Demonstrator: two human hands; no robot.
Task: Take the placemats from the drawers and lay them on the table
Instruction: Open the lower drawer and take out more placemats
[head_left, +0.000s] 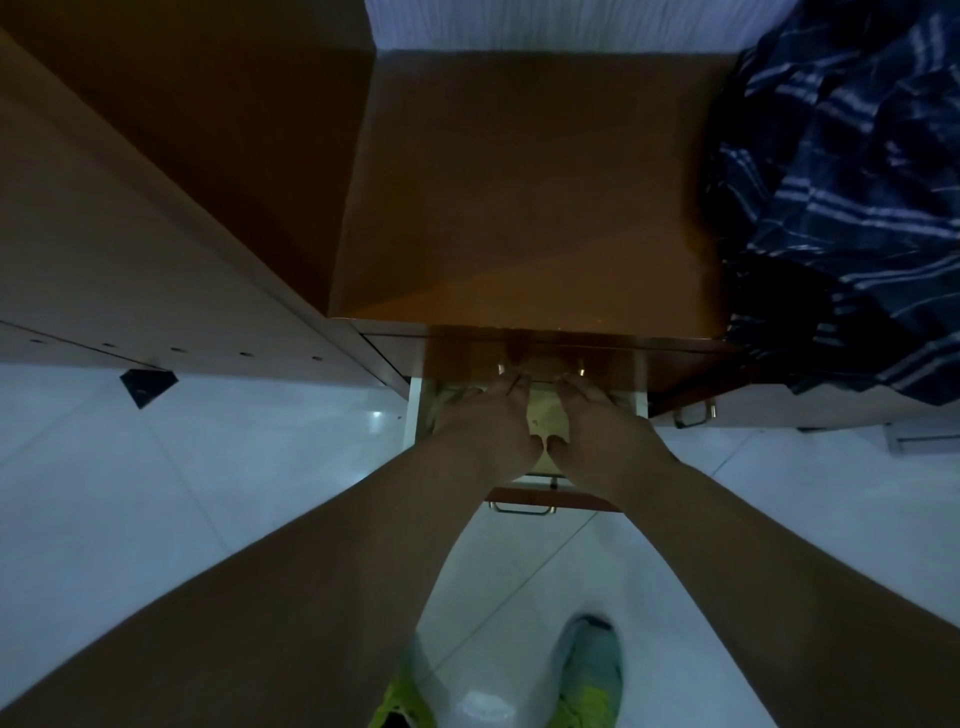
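Note:
A brown drawer with a metal handle is pulled out from under the brown cabinet top. Inside lies a pale yellow-green placemat, seen only between my hands. My left hand and my right hand rest side by side on top of it, palms down, thumbs almost touching. The fingers stretch toward the back of the drawer, and their tips sit in the shadow of the cabinet edge. The dim light hides whether they grip the mat.
A dark blue plaid cloth hangs over the cabinet's right side. A second drawer handle shows to the right. A tall wooden panel stands at left. White tiled floor lies below, with my shoes on it.

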